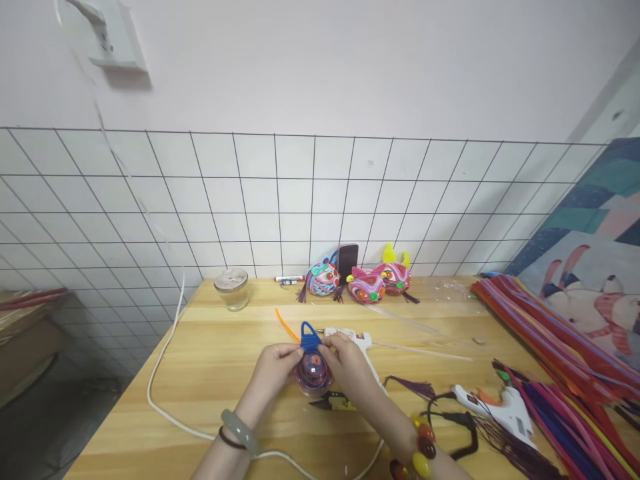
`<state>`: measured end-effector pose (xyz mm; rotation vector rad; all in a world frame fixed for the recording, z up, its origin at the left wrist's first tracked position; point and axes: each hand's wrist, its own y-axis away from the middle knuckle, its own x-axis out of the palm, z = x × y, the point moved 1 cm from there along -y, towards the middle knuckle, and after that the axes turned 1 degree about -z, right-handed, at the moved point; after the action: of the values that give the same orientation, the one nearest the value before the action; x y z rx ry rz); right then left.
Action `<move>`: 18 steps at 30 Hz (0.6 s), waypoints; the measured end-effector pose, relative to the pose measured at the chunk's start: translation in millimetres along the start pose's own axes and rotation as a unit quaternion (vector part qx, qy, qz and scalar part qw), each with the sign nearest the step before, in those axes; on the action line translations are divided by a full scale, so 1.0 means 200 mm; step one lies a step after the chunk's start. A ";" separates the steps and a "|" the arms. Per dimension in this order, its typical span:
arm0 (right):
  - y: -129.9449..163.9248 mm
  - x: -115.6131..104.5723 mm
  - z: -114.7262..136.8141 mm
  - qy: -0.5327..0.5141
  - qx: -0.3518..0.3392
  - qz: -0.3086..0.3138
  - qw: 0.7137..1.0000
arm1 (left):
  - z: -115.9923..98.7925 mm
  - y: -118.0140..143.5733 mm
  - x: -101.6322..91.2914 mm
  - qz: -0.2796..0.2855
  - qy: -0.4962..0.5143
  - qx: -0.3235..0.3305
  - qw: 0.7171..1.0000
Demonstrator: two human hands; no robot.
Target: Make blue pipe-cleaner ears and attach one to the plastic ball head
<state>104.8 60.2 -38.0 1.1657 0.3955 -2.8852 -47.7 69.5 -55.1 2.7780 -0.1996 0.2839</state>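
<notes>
Pale wood-grain table (140, 453) ran under and around both hands. Long bundle of red, orange and purple fuzzy strips (545, 340) lay well off to the right of the fingers. Left hand (275, 367) and right hand (350, 360) met over the table, fingertips narrow, pinching from either side. White plastic glue gun with a dark cord (515, 410) sat far right of the fingers; a second white glue gun, partly hidden (343, 332), was just beyond the right fingers. Three round, multicoloured striped figures (367, 285) stood beyond the fingers, near the wall. Clear glass jar with a pale top (233, 293) stood beyond and left of them.

Clear round ball with dark purple-red coils inside (313, 380) sat just below the fingertips, on the wearer's side, between the hands. Dark-bladed snips with yellowish handles (336, 401) lay below the right fingers. Blue fuzzy looped piece (310, 343) was held between both sets of fingertips, neither hand clearly nearer; long axis pointed away from the wearer, loop on the far end, wound band at the ball. Couldn't tell if joined. Thin orange strip (286, 324) slanted to the left fingertips; grip on it unclear.
</notes>
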 end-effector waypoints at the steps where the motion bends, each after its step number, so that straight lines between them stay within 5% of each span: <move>1: 0.00 0.00 0.00 -0.002 -0.001 0.001 1.000 | 0.00 0.00 0.00 0.000 0.001 0.000 1.000; 18: 0.00 0.00 0.00 -0.053 0.008 0.005 0.999 | -0.01 0.02 0.01 0.003 0.007 0.005 1.000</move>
<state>105.0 60.1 -38.1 1.0069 0.3625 -2.9302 -46.9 67.0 -52.1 2.7845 -0.2026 0.3072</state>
